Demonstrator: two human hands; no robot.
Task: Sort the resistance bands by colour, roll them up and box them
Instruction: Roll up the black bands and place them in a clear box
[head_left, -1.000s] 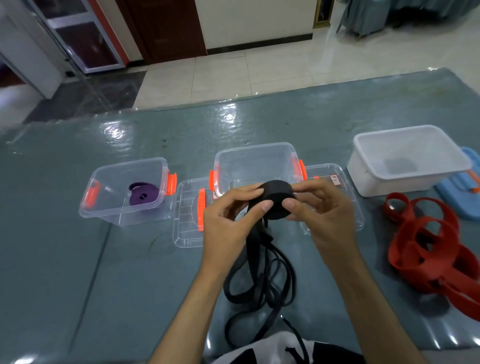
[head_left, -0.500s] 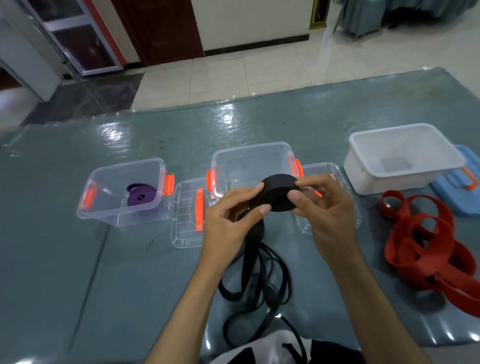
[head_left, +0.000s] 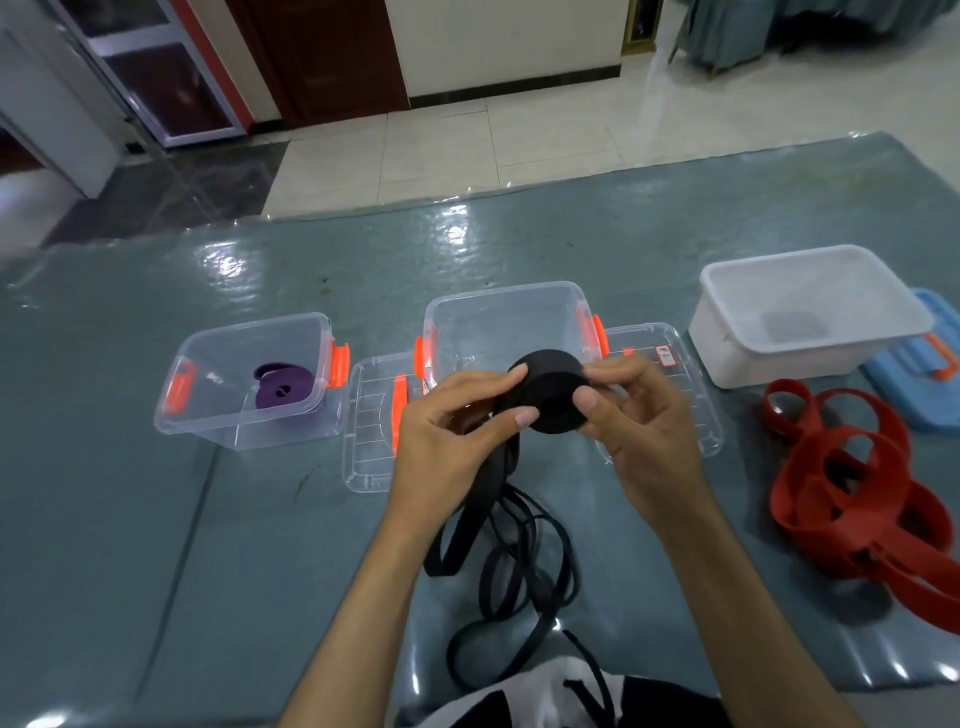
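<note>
Two hands work one black roll (head_left: 551, 394), held up just in front of the middle clear box (head_left: 506, 325). Compared with a second ago the roll sits a little higher and has tipped, so its flat wound face now turns towards the camera rather than its edge. The left hand (head_left: 451, 439) pinches the near-left side of the roll between thumb and forefinger, and the right hand (head_left: 636, 426) grips its right side, thumb pressed on the face. Both are closed on the roll; neither is free.

A tail of black band (head_left: 475, 512) still hangs from the roll, down towards the loose black loops (head_left: 524, 582) lying on the grey table cover (head_left: 156, 519) nearer the person than the middle clear box. To my eye the winding is well along but not finished, since that tail looks long.

Left of the middle clear box, another clear box (head_left: 249, 382) already holds a rolled purple band (head_left: 285, 387). Right of it stands an empty-looking white tub (head_left: 810, 317), and the red bands (head_left: 852, 488) lie unrolled in a heap in front of that tub. So one colour seems boxed, black is in hand, red waits. The middle clear box, open and directly behind the roll, is the likely home for it.
</note>
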